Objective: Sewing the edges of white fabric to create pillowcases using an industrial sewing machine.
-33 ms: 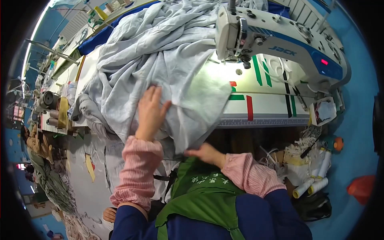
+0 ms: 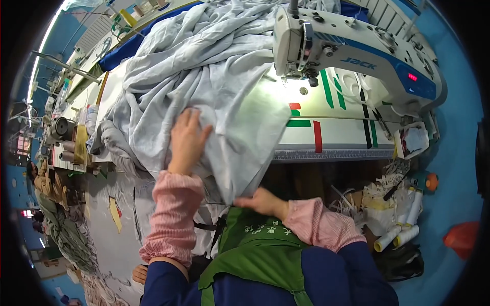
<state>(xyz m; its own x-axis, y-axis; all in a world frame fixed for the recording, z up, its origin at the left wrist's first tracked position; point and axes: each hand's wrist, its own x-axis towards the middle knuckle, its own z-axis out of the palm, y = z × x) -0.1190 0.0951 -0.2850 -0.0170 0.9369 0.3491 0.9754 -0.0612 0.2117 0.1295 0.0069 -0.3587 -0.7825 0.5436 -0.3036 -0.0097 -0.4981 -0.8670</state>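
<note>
Left hand point(image 2: 186, 142) flat (right hand point(image 2: 261, 201) pinching)

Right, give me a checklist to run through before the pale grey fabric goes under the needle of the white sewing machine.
1. Left hand lies flat on the pale grey fabric: ok.
2. Right hand grips the fabric's lower edge at the table front: ok.
3. Fabric edge lies under the needle of the white sewing machine: not ok, it stops short, to the left.
4. Lit bed by the coloured tape guide marks is free of clutter: ok.
5. Both hands are away from the needle: ok.
6. Needle is threaded: cannot tell.
</note>
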